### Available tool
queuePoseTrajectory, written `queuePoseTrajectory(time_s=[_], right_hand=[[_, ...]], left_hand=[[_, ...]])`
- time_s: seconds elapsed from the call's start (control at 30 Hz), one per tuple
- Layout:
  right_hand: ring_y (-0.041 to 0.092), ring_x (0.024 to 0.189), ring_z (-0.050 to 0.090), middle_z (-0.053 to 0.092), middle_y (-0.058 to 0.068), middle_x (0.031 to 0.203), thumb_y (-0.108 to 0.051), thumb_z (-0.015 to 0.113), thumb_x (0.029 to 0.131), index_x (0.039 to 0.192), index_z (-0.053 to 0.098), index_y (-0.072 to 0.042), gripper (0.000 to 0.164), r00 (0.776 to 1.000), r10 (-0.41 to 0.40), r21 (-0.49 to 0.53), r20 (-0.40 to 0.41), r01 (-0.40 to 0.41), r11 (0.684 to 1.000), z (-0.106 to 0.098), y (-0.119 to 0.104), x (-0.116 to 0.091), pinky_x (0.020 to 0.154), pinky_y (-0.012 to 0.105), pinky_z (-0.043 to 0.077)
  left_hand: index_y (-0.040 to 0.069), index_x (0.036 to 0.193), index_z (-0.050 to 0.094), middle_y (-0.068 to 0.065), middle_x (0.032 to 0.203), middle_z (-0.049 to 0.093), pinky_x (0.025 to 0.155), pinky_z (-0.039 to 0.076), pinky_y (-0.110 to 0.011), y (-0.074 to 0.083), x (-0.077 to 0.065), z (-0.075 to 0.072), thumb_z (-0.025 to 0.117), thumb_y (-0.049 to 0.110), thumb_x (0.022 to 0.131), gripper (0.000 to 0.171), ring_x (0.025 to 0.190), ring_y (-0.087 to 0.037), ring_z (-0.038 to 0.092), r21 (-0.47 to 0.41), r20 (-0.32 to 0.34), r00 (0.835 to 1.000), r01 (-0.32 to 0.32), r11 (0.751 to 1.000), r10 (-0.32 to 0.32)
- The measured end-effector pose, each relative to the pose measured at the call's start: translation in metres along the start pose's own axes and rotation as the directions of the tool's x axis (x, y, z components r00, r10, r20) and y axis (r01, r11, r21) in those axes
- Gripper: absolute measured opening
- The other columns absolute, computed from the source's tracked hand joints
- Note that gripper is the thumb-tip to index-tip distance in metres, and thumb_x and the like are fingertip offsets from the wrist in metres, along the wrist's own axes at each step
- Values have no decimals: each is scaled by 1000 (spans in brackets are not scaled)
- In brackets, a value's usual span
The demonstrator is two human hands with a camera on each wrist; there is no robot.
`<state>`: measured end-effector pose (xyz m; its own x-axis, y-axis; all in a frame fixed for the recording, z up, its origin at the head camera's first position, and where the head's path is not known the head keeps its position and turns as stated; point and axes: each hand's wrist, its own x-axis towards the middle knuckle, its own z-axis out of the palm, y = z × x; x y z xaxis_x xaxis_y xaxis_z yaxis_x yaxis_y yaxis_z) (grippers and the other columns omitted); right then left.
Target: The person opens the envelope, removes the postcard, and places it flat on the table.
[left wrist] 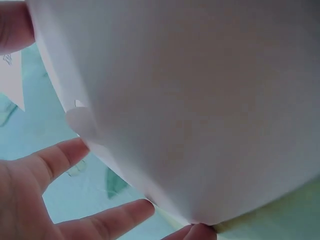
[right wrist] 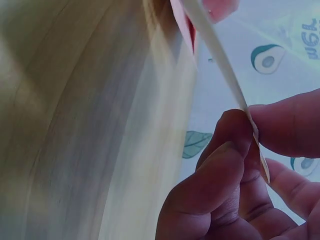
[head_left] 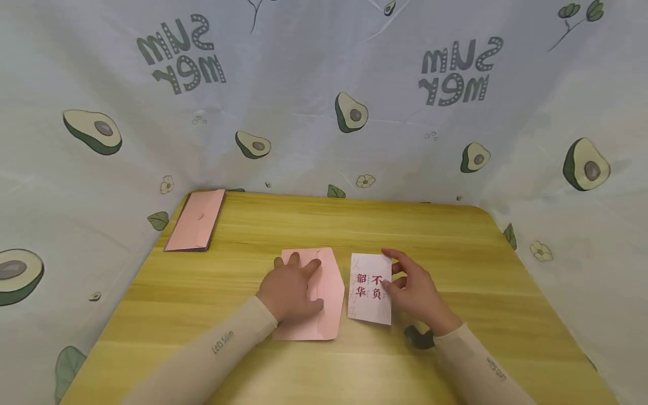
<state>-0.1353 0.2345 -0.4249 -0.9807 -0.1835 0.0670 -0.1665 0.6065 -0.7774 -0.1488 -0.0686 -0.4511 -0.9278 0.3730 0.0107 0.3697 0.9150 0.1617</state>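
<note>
A pink envelope (head_left: pixel 330 292) lies on the table with its flap unfolded to the right. My left hand (head_left: pixel 291 286) rests on it with spread fingers; in the left wrist view, the fingers (left wrist: pixel 107 220) touch the pale paper (left wrist: pixel 200 100), which fills most of that view. Just right of the envelope stands a white card (head_left: pixel 367 306) with red characters, close to the flap but apart from it. My right hand (head_left: pixel 417 289) pinches the card's right edge between thumb and fingers. From the right wrist, the card (right wrist: pixel 220 57) appears edge-on between the fingertips.
At the table's far left corner lies a pink envelope (head_left: pixel 197 219) with a dark edge showing beneath it. A dark object (head_left: pixel 420 337) sits under my right wrist, partly hidden. An avocado-printed cloth (head_left: pixel 304 84) hangs behind the wood-grain table (head_left: pixel 430 236).
</note>
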Motion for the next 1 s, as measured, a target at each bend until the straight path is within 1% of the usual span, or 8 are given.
queuePoseTrajectory(time_s=[0.1,0.2,0.37,0.57,0.7,0.8,0.9,1.0], right_hand=[[25,73,66,62,17,111,1,75,92,154,50,-10,68,1000,14,-26,10,-13,1000,4,-1,5,67,30,59],[22,72,66,64,14,110,-5,79,91,153,51,-11,68,999,32,-81,24,-30,996,10,-1,12,68,30,59],[19,75,66,67,7,103,-13,85,87,146,57,-11,65,999,39,-188,36,-31,982,21,-8,28,72,33,57],[17,75,62,68,3,92,-15,87,85,140,60,-9,62,995,9,-293,97,20,956,42,-18,54,68,33,53],[17,71,60,67,1,87,-13,86,86,146,56,-10,67,990,-19,-346,140,67,936,58,-24,75,65,33,51],[18,72,61,67,2,86,-12,83,89,151,52,-11,69,985,-47,-379,168,108,919,69,-29,91,67,33,52],[20,78,61,68,5,92,-10,79,92,148,56,-12,60,980,-80,-408,181,149,901,79,-36,107,71,36,53],[21,81,59,66,8,96,-10,75,95,138,67,-11,44,979,-104,-437,175,171,883,89,-43,122,75,39,52]], left_hand=[[29,154,54,-24,131,55,46,41,-35,-15,1,-4,68,58,79,82,89,-39,50,12,-5,1000,6,1000,-6],[28,152,55,-23,127,55,46,42,-36,-30,4,-8,68,57,79,80,86,-38,49,20,0,1000,11,1000,-11],[28,153,54,-20,125,56,50,44,-37,-55,12,-10,67,58,78,81,86,-38,51,45,31,999,26,999,-27],[30,150,56,-22,137,52,57,50,-44,-84,17,-22,67,57,80,77,94,-43,56,69,78,995,62,996,-68],[29,151,56,-25,142,50,64,53,-49,-101,18,-31,66,56,82,75,97,-46,59,68,100,990,92,993,-99],[29,153,56,-25,143,50,66,54,-50,-113,22,-32,66,56,83,75,98,-46,61,65,112,987,112,991,-119],[30,155,53,-21,141,52,67,55,-48,-124,30,-28,64,56,85,76,97,-42,63,67,127,983,127,990,-135],[28,157,52,-19,135,55,70,55,-49,-134,36,-28,65,54,85,77,96,-41,64,42,133,980,142,989,-147]])
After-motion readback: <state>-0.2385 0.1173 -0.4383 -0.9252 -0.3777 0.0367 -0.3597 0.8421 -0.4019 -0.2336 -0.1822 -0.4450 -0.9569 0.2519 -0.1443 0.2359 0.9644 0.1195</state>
